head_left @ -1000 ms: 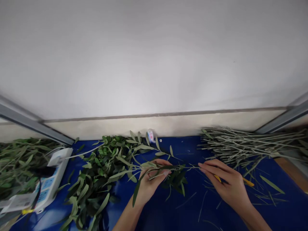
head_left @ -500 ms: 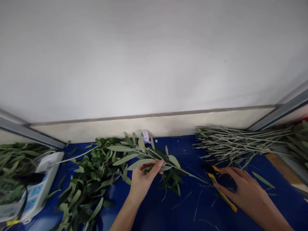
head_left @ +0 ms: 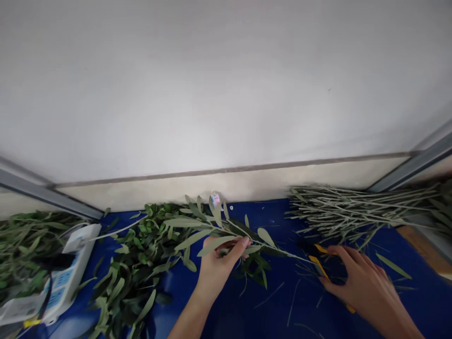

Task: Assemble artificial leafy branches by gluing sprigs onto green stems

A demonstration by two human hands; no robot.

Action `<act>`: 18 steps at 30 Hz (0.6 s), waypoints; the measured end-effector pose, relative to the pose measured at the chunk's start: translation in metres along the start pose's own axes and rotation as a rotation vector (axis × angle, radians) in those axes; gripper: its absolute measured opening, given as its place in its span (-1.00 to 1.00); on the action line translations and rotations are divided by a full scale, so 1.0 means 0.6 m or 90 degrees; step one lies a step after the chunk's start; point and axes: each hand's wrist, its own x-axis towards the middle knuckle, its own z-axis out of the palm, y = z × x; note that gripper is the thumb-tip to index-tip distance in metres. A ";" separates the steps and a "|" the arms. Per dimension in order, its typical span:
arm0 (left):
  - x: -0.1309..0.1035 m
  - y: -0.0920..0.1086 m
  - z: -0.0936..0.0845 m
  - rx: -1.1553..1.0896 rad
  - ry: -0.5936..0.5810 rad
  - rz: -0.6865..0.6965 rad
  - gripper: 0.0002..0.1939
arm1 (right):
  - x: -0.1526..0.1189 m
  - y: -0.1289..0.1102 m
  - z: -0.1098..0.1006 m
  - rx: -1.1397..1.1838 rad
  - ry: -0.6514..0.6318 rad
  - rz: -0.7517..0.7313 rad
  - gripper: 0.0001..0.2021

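Observation:
My left hand [head_left: 222, 261] pinches a leafy olive-like branch [head_left: 261, 238] between thumb and fingers, its leaves fanning to the left. The thin bare end of the branch points right, reaching the yellow-handled cutters [head_left: 319, 268]. Around those cutters my right hand [head_left: 363, 282] is curled, thumb on one handle and fingers at the other, with the handles spread apart. The dark head of the cutters is hard to make out against the table. Under the branch lies a small clump of leaves [head_left: 259, 263].
Loose leafy sprigs [head_left: 137, 263] are heaped left of my left hand. A white power strip [head_left: 72, 273] stands farther left, beside more foliage [head_left: 24, 249]. At the back right lies a bundle of bare stems [head_left: 346, 212]. Cut scraps dot the blue table [head_left: 268, 315] before the wall [head_left: 226, 94].
The view has shifted slightly, so most things appear a little farther right. The bare end of the branch now reaches the cutters' handles. Both hands keep their holds.

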 end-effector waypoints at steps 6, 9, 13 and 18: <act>-0.005 -0.016 -0.009 -0.111 0.020 -0.041 -0.72 | 0.006 -0.012 -0.014 -0.005 0.033 -0.009 -0.55; -0.002 -0.026 -0.015 -0.133 0.008 -0.039 -0.67 | 0.003 -0.012 -0.028 0.045 0.056 0.046 -0.58; 0.004 -0.039 -0.023 -0.085 0.046 -0.022 -0.64 | 0.015 0.009 -0.048 0.267 0.086 0.181 -0.62; 0.005 -0.036 -0.020 -0.055 0.077 -0.019 -0.63 | 0.027 0.015 -0.050 0.652 -0.118 0.345 -0.54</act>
